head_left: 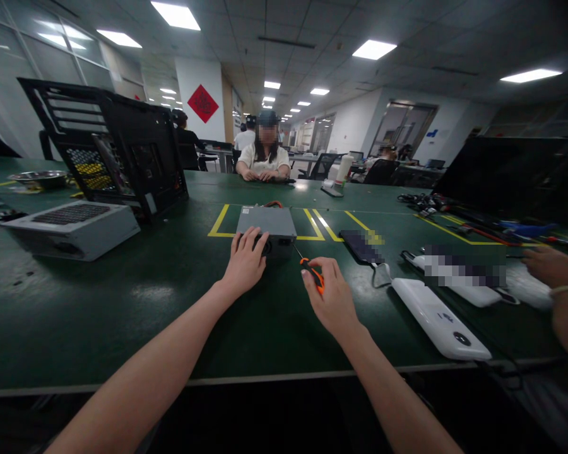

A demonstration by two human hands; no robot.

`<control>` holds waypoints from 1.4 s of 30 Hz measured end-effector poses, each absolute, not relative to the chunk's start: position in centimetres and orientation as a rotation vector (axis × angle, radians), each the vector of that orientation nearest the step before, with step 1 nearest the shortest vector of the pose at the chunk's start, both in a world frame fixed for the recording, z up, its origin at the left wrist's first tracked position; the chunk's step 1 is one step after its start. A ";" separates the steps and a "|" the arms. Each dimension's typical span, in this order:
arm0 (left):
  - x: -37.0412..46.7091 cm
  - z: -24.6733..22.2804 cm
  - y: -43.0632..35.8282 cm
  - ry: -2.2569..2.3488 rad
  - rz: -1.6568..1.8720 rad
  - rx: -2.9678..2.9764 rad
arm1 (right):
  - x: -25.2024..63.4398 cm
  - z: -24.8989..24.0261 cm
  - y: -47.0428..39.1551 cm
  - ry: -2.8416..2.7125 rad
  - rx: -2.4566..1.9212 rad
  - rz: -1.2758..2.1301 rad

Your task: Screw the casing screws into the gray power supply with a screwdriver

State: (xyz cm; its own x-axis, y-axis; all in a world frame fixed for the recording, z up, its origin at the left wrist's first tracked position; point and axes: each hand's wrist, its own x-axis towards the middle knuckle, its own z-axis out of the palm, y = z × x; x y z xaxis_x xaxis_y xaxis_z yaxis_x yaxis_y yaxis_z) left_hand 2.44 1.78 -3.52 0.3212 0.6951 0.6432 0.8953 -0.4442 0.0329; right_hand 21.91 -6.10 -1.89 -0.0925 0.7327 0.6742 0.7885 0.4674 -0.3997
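Note:
A grey metal power supply box (267,222) sits on the green table inside yellow tape marks, with reddish wires behind it. My left hand (247,261) rests on its near left edge, fingers spread over the top. To the right, my right hand (330,293) is closed around the orange and black handle of a screwdriver (318,280). The screwdriver's thin shaft points up and left, its tip at the box's near right corner. Whether the tip sits in a screw is too small to tell.
At left stand a black computer case (118,145), a larger power supply (76,230) and a metal bowl (40,180). At right lie a phone (360,244), white power banks (438,318) and cables. Another person's hand (556,268) is at far right; a person sits opposite.

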 end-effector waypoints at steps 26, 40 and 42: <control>4.6 -3.7 1.4 -1.270 -0.738 -2.319 | 22.0 -2.0 -5.9 -1.827 -1.257 -0.056; 5.6 -4.1 1.4 -1.360 -0.745 -2.279 | 21.9 -2.2 -5.8 -1.863 -1.252 -0.083; 5.6 -4.1 1.5 -1.362 -0.751 -2.279 | 21.9 -2.2 -5.7 -1.886 -1.251 -0.114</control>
